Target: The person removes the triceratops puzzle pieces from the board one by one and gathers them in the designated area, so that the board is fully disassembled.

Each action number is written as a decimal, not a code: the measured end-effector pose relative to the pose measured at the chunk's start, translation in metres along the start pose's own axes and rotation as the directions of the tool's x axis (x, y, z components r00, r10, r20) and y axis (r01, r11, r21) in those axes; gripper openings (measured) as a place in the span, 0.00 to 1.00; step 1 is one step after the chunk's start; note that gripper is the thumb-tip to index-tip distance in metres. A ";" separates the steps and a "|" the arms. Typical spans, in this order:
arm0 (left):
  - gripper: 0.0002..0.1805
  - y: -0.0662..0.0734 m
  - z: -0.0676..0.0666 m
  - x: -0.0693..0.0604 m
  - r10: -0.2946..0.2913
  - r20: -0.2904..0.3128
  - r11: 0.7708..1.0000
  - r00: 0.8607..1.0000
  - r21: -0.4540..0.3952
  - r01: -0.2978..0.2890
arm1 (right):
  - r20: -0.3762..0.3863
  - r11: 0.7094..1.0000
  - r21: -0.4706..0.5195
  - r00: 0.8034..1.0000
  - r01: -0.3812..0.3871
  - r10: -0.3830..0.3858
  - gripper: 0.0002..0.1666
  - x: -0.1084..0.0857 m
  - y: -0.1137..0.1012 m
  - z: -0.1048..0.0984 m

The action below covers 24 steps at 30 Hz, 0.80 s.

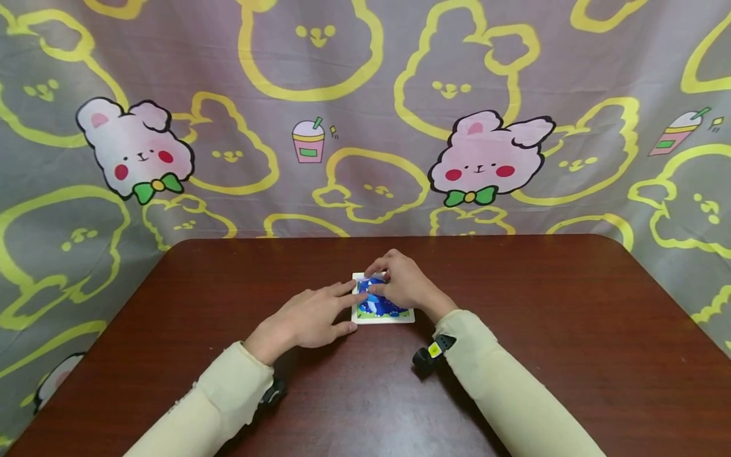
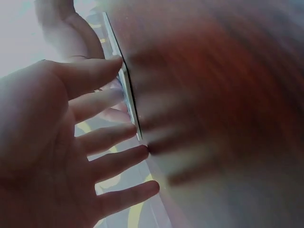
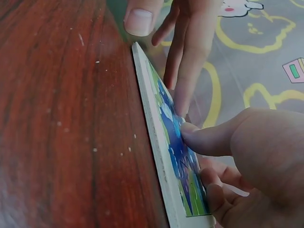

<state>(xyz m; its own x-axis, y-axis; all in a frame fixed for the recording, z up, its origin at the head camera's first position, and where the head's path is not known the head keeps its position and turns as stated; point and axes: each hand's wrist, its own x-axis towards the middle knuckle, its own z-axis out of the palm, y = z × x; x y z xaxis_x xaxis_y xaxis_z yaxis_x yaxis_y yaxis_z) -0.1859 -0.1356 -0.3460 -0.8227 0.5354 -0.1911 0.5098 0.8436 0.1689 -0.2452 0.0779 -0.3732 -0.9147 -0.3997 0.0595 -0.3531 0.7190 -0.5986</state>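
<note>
A small square board with a white border and a blue cartoon dinosaur-like picture lies flat on the table. My left hand comes in from the left with straight, spread fingers; its index finger reaches onto the picture and the thumb touches the near left corner. In the left wrist view, the thumb meets the board's edge. My right hand bends over the far right part. The right wrist view has its thumb on the picture, other fingers curled by the far edge; whether they pinch anything is unclear.
The dark brown wooden table has rounded far corners. Behind it hangs a grey curtain with yellow outlines and cartoon rabbits. A dark camera is strapped to the right wrist, another to the left.
</note>
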 end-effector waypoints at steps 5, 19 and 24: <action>0.32 0.003 -0.003 0.000 0.014 0.021 1.000 1.000 0.005 -0.015 | 0.008 1.000 0.006 1.000 0.001 -0.001 0.13 0.000 0.000 0.000; 0.26 0.011 -0.007 0.006 0.007 -0.031 0.999 1.000 -0.048 -0.008 | 0.011 0.996 0.033 0.996 -0.088 0.088 0.08 0.005 -0.008 -0.001; 0.26 0.013 -0.005 0.007 -0.015 -0.051 0.999 0.999 -0.042 0.013 | -0.012 0.992 0.047 0.993 -0.114 0.115 0.10 0.006 -0.008 0.003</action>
<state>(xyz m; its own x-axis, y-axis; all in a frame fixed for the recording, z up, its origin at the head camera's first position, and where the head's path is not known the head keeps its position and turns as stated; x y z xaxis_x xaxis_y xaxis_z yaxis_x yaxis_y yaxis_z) -0.1867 -0.1210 -0.3402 -0.8420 0.5199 -0.1440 0.4881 0.8478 0.2072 -0.2474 0.0677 -0.3701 -0.9515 -0.3076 -0.0004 -0.2365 0.7325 -0.6383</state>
